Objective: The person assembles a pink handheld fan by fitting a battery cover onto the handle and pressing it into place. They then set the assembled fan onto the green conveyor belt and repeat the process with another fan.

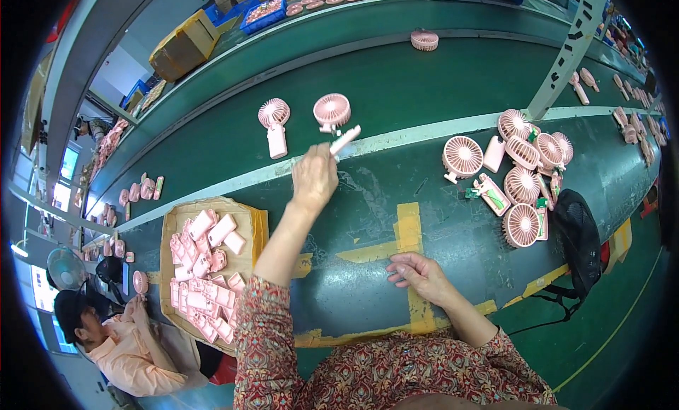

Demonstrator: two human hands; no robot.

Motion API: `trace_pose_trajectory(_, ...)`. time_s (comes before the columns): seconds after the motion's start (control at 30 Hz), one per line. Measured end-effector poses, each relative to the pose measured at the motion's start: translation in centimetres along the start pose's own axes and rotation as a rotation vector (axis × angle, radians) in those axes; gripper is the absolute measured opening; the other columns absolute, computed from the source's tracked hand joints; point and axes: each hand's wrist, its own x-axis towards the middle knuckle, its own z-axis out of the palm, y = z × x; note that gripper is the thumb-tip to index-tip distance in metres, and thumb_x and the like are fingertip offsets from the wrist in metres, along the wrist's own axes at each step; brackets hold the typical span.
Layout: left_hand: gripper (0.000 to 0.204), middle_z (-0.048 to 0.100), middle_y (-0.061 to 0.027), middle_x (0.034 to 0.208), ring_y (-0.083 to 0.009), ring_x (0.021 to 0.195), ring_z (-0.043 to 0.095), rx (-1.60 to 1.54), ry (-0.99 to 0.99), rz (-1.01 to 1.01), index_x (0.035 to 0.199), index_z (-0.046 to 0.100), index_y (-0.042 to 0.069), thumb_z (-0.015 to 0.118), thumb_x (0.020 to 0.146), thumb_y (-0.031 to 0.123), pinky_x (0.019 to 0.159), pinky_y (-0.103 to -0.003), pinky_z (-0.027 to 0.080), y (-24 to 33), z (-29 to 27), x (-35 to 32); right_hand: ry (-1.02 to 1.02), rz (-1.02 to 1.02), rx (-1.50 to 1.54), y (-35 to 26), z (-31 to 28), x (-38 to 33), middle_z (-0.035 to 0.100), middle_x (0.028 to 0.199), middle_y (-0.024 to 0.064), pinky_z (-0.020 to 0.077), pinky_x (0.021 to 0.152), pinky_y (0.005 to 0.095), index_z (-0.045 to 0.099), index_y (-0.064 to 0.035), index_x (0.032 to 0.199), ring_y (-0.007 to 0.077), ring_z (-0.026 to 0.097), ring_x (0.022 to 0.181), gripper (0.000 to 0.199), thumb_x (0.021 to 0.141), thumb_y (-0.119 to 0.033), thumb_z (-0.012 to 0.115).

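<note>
My left hand (315,178) reaches to the ledge between bench and belt, its fingers closed around a pink fan handle (347,138). Just beyond is a round pink fan head (332,111); I cannot tell whether it touches the handle. A pink handheld fan (275,125) with its handle lies to the left on the green belt. Over the dark bench top near me, my right hand (423,277) is open and holds nothing, fingers loosely bent. To its right lies a cluster of pink fan heads (522,184) and handles, some with green circuit boards showing.
A cardboard box (263,233) of pink handle shells stands left on the bench. The green conveyor belt (396,77) runs behind a pale metal ledge, with a post (569,53) at right. A black mesh bag (576,233) hangs at the bench's right edge. A co-worker (131,343) sits at left.
</note>
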Motion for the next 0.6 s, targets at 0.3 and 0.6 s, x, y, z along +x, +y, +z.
trace_pose_trajectory(0.3,0.032,0.059,-0.0153,0.085,-0.0309,0.075,0.06,-0.027,-0.039,0.065,0.105,0.056,-0.003,0.062,0.075,0.004,0.066,-0.04,0.048,4.6,-1.0,-8.8,0.039,0.006,0.105,-0.8,-0.2,0.1,0.06,0.109,0.0124,0.0522,0.078,0.0301,0.049,-0.0004,0.122,0.0199,0.062,0.094,0.031,0.096,-0.018,0.048)
trace_pose_trajectory(0.6,0.038,0.06,-0.0152,0.099,-0.0294,0.088,0.059,-0.082,-0.181,0.051,0.109,0.056,-0.001,0.062,0.072,0.002,0.076,-0.039,0.047,4.0,-0.4,-11.7,0.032,0.028,0.117,-0.6,-0.3,0.2,0.06,0.107,0.0118,0.053,0.078,0.0306,0.049,-0.0006,0.122,0.0203,0.062,0.093,0.03,0.096,-0.017,0.047)
